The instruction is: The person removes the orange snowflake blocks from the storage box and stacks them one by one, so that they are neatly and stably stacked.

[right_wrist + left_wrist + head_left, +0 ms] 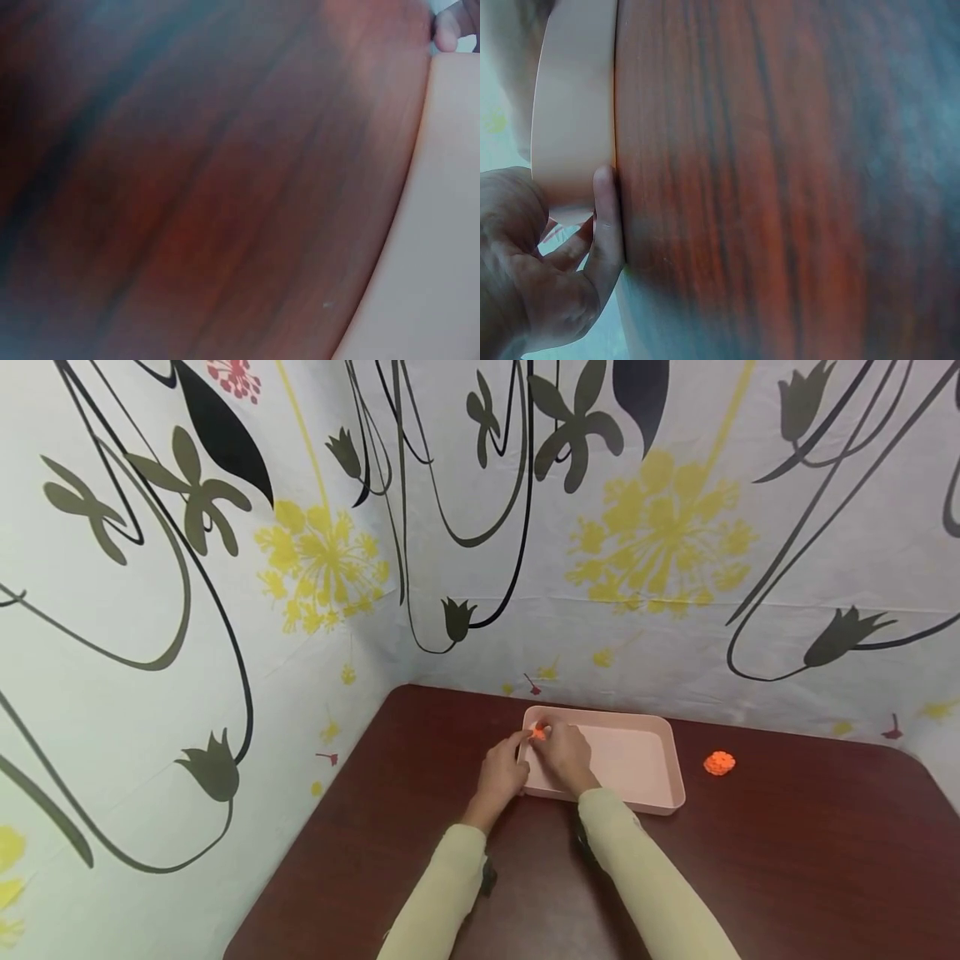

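Observation:
In the head view a shallow pink tray (637, 760) lies on the dark table. My right hand (566, 756) reaches over its near side and pinches a small orange piece (538, 732) near the far left corner. Fingers partly cover that piece, so its full shape is hidden. At the tray's left side my left hand (501, 772) grips the wall, its index fingertip close by the orange piece. The left wrist view has the left hand (544, 262) around the tray's corner, one finger against the outer wall (574, 112). A fingertip (448, 34) shows past the tray edge in the right wrist view.
To the right of the tray, a small orange cluster with a bumpy outline (719, 763) sits on the dark wood-grain table (817, 852). A patterned cloth wall (480, 577) rises directly behind the table's far edge, and another stands on the left.

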Available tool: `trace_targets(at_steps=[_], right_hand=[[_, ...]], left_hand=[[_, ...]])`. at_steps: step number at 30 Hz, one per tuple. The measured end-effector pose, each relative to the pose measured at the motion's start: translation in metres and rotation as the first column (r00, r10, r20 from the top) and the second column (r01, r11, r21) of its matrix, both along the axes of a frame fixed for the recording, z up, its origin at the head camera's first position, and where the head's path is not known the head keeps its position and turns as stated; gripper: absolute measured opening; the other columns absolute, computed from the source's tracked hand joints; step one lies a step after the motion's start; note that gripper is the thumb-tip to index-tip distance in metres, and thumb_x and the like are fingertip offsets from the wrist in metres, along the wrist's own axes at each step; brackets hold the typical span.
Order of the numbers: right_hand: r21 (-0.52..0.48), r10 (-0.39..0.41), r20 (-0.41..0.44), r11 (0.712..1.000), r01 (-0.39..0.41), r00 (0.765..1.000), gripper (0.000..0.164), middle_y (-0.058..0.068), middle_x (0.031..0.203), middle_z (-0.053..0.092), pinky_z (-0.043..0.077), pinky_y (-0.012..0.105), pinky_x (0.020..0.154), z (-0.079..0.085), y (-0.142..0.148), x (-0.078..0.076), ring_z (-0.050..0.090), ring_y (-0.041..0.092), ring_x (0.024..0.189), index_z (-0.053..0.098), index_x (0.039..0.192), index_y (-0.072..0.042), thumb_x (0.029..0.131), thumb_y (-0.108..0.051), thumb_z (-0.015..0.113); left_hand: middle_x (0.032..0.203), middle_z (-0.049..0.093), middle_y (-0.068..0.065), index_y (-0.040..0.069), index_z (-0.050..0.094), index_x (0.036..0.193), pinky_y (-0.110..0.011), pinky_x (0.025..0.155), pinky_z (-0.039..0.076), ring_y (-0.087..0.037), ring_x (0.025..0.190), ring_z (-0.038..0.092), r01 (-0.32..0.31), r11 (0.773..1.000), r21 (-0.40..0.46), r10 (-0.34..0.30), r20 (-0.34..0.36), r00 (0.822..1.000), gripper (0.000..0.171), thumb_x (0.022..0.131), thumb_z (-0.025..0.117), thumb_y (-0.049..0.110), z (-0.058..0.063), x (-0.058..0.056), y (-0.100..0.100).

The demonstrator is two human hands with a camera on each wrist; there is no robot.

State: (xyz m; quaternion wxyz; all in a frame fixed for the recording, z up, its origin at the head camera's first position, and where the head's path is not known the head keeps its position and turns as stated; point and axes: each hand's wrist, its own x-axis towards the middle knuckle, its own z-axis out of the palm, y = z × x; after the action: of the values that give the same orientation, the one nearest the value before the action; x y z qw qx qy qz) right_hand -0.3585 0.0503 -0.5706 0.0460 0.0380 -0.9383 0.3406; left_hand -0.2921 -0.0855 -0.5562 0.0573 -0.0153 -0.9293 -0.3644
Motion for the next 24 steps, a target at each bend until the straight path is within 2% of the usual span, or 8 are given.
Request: trace_targets(at_steps=[7,15,24], right_hand=[[-0.043,0.028,-0.053,0.999,-0.030,0.998,0.020,0.006,0.097,0.074,0.049,0.035,0.060,0.0007,0.0011,0.0049,0.064,0.023,0.075,0.072,0.107,-0.019,0.091,-0.026,0.083],[-0.056,0.033,-0.094,0.998,-0.038,0.995,0.019,0.004,0.101,0.076,0.055,0.040,0.065,-0.0011,0.0011,0.0078,0.069,0.023,0.082,0.072,0.105,-0.020,0.091,-0.025,0.083],[0.020,0.083,-0.113,0.997,-0.081,0.990,0.024,0.007,0.107,0.079,0.061,0.050,0.073,-0.0022,-0.0006,0.0076,0.075,0.031,0.091,0.077,0.116,-0.018,0.093,-0.023,0.078]], left_hand=[[0.118,0.069,-0.014,0.024,0.062,0.148,-0.023,0.049,0.049,-0.006,0.039,0.054,0.003,1.000,0.003,-0.003,0.006,1.000,0.061,0.092,0.063,-0.001,0.0011,0.0013,0.0002],[0.119,0.069,-0.013,0.024,0.061,0.149,-0.022,0.052,0.049,-0.005,0.040,0.055,0.012,1.000,-0.007,-0.012,0.006,1.000,0.061,0.093,0.062,0.001,-0.0009,0.0008,0.0003],[0.125,0.070,-0.012,0.024,0.062,0.148,-0.022,0.053,0.049,-0.007,0.040,0.054,0.001,1.000,-0.014,-0.001,0.002,1.000,0.060,0.092,0.063,0.002,-0.0004,0.0004,-0.0012]])
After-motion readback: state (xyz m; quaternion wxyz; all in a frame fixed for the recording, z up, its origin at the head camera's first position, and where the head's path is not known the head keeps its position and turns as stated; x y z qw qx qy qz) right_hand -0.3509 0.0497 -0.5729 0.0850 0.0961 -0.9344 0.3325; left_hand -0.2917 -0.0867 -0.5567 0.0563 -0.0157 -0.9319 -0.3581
